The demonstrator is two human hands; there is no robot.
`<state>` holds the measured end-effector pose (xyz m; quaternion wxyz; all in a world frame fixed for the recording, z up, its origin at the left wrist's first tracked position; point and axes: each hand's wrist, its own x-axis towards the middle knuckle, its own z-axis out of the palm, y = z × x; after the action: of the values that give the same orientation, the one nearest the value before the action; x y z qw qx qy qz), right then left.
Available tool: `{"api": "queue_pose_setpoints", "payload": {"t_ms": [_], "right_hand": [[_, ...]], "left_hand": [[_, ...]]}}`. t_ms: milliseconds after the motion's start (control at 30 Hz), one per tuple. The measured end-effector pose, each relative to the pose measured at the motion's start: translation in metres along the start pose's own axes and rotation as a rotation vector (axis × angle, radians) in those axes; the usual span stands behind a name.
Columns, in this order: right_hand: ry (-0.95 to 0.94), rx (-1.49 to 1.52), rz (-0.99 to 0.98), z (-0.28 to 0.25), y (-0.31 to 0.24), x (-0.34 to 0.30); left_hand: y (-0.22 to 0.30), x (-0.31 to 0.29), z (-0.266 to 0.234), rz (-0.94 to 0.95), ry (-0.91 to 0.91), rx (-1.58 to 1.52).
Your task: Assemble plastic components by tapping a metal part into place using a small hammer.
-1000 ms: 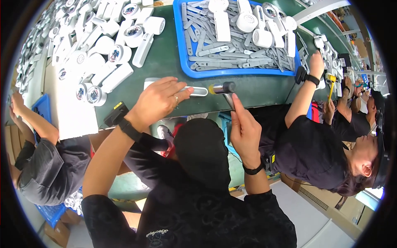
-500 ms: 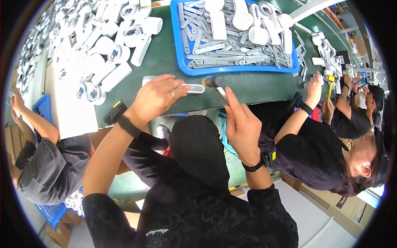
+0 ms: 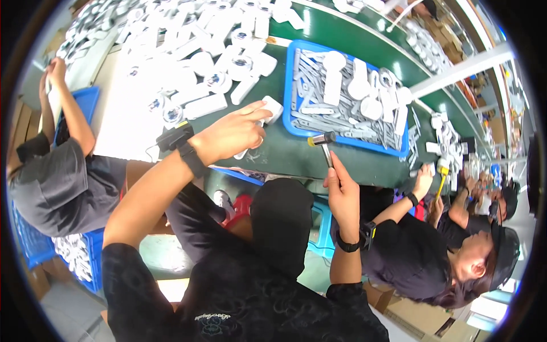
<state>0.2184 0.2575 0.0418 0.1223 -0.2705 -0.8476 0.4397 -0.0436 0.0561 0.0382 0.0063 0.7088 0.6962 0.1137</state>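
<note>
Many white parts: a dense heap of white plastic parts (image 3: 188, 62) covers the far left of the green desk (image 3: 296, 157).
Blue tray: a shallow blue tray (image 3: 289, 91) sits right of the heap, filled with grey and white flat pieces.
Left hand: the left hand (image 3: 231, 134) lies fingers curled over a small white block (image 3: 272, 108) on the desk, just left of the tray.
Right hand: the right hand (image 3: 342, 191) is closed around the handle of a small hammer (image 3: 322, 141), its head raised just over the tray's near edge.
Open room: a bare strip of desk lies between both hands, along the near edge.
Neighbours: seated people flank both sides closely.
</note>
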Motion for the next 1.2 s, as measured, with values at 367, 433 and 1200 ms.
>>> {"api": "queue_pose_setpoints", "payload": {"t_ms": [367, 433, 1200], "right_hand": [[-0.084, -0.197, -0.469, 0.044, -0.032, 0.052], [-0.063, -0.281, -0.569, 0.056, -0.035, 0.059], [-0.220, -0.600, -0.490, 0.057, -0.059, 0.080]], "left_hand": [[0.055, -0.063, 0.066, -0.676, 0.708, 0.041], [0.057, -0.058, 0.083, -0.656, 0.754, -0.004], [0.050, -0.057, 0.082, -0.596, 0.753, -0.068]]}}
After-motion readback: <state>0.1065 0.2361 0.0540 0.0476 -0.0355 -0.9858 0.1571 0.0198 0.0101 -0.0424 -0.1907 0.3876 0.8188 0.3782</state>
